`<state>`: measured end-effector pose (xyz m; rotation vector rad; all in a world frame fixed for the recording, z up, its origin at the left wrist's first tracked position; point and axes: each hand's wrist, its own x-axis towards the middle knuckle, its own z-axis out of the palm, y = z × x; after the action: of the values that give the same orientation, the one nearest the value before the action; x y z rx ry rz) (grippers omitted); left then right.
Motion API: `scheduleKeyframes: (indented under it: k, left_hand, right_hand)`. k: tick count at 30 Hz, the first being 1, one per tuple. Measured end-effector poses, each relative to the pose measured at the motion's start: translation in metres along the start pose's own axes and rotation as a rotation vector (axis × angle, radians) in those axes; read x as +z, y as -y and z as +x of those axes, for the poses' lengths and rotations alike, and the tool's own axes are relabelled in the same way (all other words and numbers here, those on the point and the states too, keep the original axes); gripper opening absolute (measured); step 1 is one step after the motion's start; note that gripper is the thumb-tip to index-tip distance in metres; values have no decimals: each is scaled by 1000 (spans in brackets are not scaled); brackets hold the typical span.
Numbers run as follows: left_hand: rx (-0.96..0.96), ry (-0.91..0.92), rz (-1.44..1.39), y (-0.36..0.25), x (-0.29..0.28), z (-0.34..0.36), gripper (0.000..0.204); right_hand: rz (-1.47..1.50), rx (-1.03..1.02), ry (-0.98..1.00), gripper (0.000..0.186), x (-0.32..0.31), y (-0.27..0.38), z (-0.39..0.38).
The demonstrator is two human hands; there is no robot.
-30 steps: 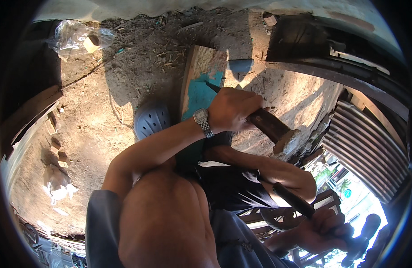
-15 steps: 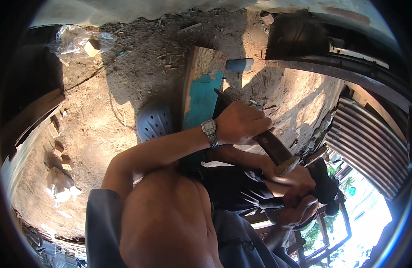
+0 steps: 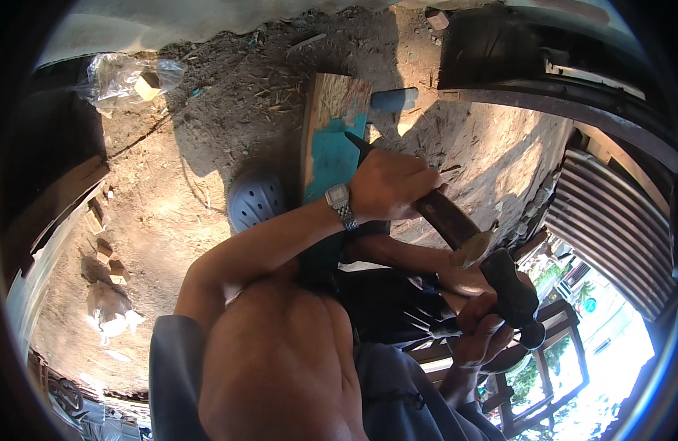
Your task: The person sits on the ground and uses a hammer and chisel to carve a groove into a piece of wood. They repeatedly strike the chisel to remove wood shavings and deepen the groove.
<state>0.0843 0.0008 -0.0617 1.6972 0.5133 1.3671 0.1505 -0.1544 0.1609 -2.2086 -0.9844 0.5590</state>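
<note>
Teal paint is covering much of the wooden board, bare wood showing at its far end; it's running from the far dirt ground back twd the person's legs, near end hidden. L grip is wrapping fully round the chisel, no gap showing, blade pointing far-left over the paint; can't tell if the tip's touching. R grip, near right, is curling tight around the hammer, whose head is sitting just beside the chisel's pale, flared butt.

Chisel's looking stiff & prob. fairly weighty; best hold is mid-handle, keeping clear of butt & edge. Hammer's likely head-heavy: gripping low on the handle for swing, nearer the head for control. Board's looking thick, rigid, not v. slippery, tho its bare end is prob. splintery; steadying it by the long sides seems safest. A grey-blue shoe is resting just left of it.
</note>
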Motion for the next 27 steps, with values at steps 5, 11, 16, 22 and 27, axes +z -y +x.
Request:
scheduleKeyframes:
  k: [5,11,16,22,27]
  left_hand:
    - [-14,-33,-27,3,1,0,27]
    - [-18,-49,-33,2,1,2,26]
    - [-6,-70,-30,1,0,2,24]
    - [5,-87,-31,1,1,4,23]
    - [-30,-27,-8,1,-2,2,26]
  right_hand:
    - [11,9,66,53,-5,-4,2]
    - [-14,8,61,53,-2,-2,2]
    - [1,11,79,50,-1,-2,3]
    - [-14,2,85,49,-1,0,9]
    - [-6,-11,79,47,-1,0,10]
